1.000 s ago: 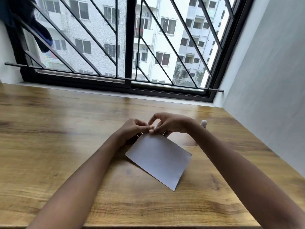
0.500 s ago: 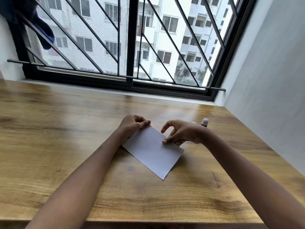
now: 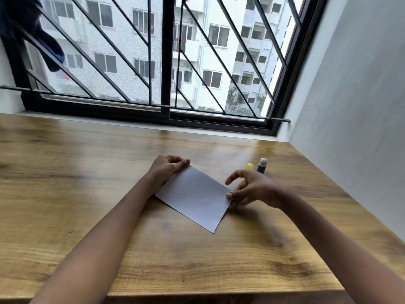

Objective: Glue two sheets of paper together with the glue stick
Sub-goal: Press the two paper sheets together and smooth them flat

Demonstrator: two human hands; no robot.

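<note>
Paper point(image 3: 195, 199) lies flat on the desk point(image 3: 65, 205), turned so that one corner points toward the person and one away. Whether it is a single sheet or two stacked cannot be told. Left hand point(image 3: 167, 167) sits at the paper's far corner: its fingers are curled and the grip is closed on that corner, a fingertip on top of the sheet. Right hand point(image 3: 252, 190) sits at the paper's right corner. The thumb tip touches the edge there, the forefinger is raised and stretched out above the sheet, and the remaining fingers curl in shadow just off the edge. Whether this grip pinches the paper or only touches it cannot be told. Both forearms run from the near desk edge up to the paper, one on each side of it. Glue stick point(image 3: 262, 166), blue with a pale top, stands upright on the desk beyond the paper's right corner, past the right hand and apart from it. A yellow cap point(image 3: 249, 166) stands just beside the stick, on the side nearer the paper. Farther beyond the paper the desk ends at a barred window point(image 3: 166, 62), with a dark cloth point(image 3: 32, 29) hanging at its left end. A pale wall point(image 3: 355, 106) bounds the desk to the right of the paper.
</note>
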